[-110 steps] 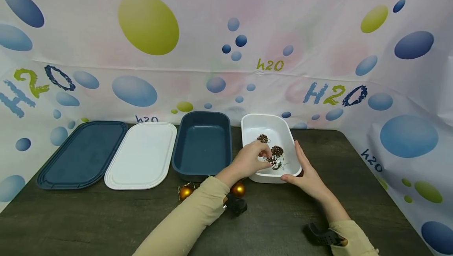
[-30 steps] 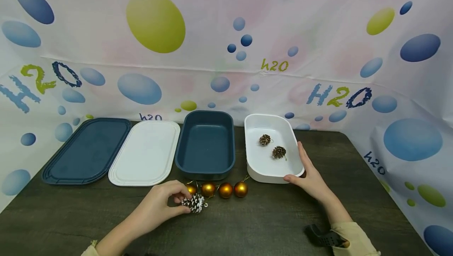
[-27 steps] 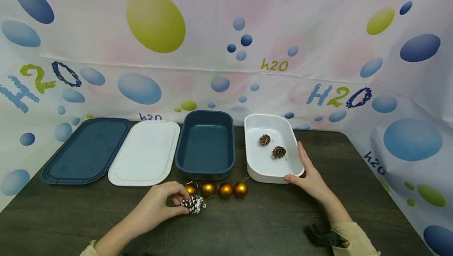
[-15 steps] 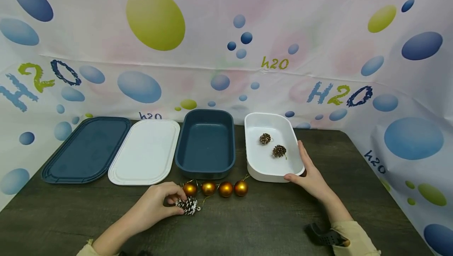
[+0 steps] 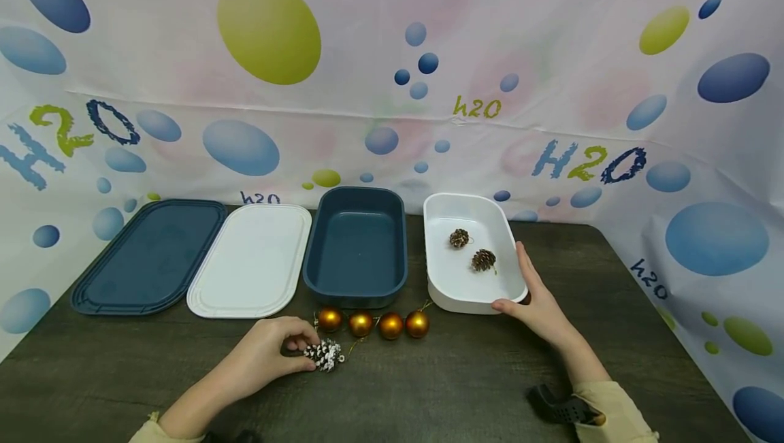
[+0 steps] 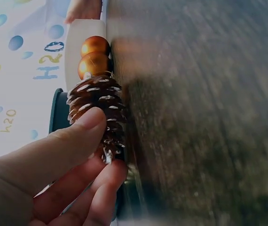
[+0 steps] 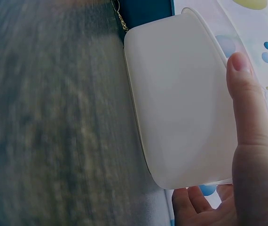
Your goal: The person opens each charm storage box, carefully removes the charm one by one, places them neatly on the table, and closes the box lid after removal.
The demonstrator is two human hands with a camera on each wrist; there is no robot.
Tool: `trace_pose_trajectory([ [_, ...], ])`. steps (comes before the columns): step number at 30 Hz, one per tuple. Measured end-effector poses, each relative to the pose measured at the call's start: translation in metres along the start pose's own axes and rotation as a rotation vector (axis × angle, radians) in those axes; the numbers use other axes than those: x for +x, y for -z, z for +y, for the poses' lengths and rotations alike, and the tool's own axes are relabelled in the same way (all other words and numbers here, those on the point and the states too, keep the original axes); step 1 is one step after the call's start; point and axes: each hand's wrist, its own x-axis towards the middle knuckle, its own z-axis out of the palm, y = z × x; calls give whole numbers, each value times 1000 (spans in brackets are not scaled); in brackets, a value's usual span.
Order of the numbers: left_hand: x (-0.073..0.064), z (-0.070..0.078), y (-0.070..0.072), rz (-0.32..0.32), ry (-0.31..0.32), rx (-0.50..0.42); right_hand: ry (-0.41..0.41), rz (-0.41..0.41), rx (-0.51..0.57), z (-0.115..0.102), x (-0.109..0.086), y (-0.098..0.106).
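Observation:
My left hand (image 5: 267,356) pinches a brown pine cone (image 5: 325,354) with white-tipped scales between thumb and fingers, low over the table in front of the gold balls. In the left wrist view the thumb lies across the pine cone (image 6: 96,101). My right hand (image 5: 539,308) holds the front right corner of a white container (image 5: 468,303), its thumb at the front rim and its fingers along the right side. Inside that container lie two brown pine cones, a smaller one (image 5: 459,238) behind a larger one (image 5: 484,260).
Several gold balls (image 5: 390,326) with gold strings lie in a row before a dark blue container (image 5: 356,293). Left of it lie a white lid (image 5: 250,263) and a dark blue lid (image 5: 150,259). A printed sheet (image 5: 343,41) hangs behind the dark table (image 5: 422,395).
My left hand has come out of the white container with the white-tipped pine cone and moved left to the front of the gold balls, lately shifting slightly further left. My right hand stays at the container.

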Motion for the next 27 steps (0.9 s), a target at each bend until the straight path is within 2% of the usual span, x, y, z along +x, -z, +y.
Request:
trace_pose_trajectory([
  [7,-1,-2,0,-15,46,7,-5,-2,0,3,0,-1],
  [22,0,3,7,-22,22,18,-12,-3,-7,1,0,-1],
  [24,0,5,10,-11,18,20,-11,-6,-5,1,1,-1],
  [27,3,13,17,38,0,23,-7,-7,6,1,1,0],
])
